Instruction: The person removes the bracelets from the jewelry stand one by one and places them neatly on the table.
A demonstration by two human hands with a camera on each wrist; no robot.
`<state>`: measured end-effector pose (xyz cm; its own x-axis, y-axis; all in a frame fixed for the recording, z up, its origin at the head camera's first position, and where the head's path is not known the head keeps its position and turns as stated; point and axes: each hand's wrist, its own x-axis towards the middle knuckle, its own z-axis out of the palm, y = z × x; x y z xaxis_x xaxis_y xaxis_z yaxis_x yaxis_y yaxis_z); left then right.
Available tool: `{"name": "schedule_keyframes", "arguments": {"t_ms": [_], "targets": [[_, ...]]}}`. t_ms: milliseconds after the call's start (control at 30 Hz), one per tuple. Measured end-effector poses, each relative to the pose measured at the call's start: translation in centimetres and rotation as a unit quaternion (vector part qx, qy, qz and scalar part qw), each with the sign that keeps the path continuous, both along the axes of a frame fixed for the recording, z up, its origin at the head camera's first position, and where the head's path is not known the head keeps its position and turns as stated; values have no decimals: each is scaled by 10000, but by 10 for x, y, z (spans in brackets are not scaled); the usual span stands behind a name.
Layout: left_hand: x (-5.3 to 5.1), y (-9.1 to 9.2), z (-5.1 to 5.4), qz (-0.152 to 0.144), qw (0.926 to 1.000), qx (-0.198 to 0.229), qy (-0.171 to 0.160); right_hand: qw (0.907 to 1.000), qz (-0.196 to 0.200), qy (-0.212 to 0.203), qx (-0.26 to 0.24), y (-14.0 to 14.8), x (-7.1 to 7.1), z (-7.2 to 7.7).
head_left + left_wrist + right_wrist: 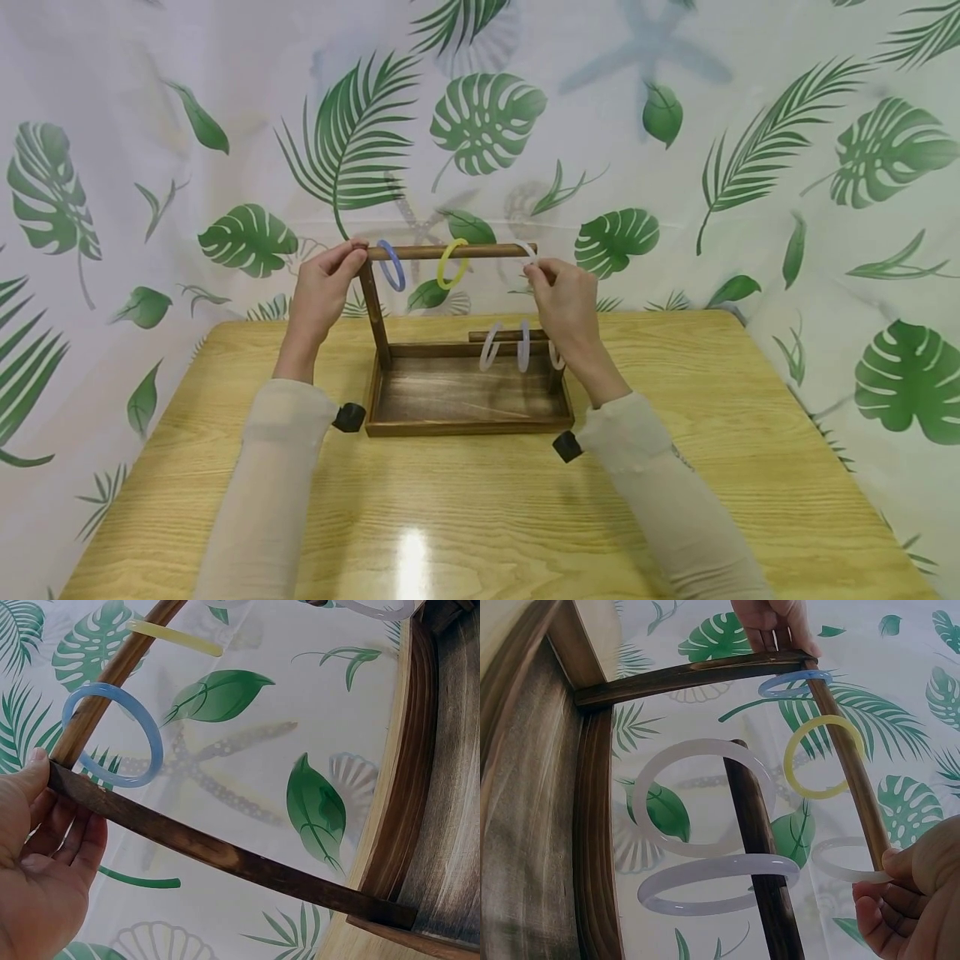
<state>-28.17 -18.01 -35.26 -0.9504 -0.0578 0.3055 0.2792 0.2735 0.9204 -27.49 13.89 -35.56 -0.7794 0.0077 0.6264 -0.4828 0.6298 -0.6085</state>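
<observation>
A wooden stand has an upper rod (491, 251) and a lower, shorter rod (754, 817). A blue ring (156, 742) and a yellow ring (442, 271) hang on the upper rod. At that rod's free right end, my right hand (567, 308) pinches a whitish translucent ring (840, 868), which is around the rod's tip. My left hand (318, 296) grips the top corner of the upright post (217, 855), beside the blue ring. On the lower rod hang a clear whitish ring (649, 825), a pale lilac ring (523, 354) and a pinkish ring (556, 357), partly behind my right hand.
The stand's shallow tray base (468, 428) rests on a light wood table (480, 517). A white cloth with green leaf prints (510, 192) hangs behind and at the sides. Small black devices (349, 417) are at both wrists.
</observation>
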Motion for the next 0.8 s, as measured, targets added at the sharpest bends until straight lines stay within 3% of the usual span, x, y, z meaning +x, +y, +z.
{"name": "schedule_keyframes", "arguments": {"t_ms": [600,800], "targets": [[1,1,1,20,10000,14,-1,10000,-43,22,-37,10,0,0],[1,1,1,41,10000,9,-42,9996,-86,251,-11,19,1,1]]}}
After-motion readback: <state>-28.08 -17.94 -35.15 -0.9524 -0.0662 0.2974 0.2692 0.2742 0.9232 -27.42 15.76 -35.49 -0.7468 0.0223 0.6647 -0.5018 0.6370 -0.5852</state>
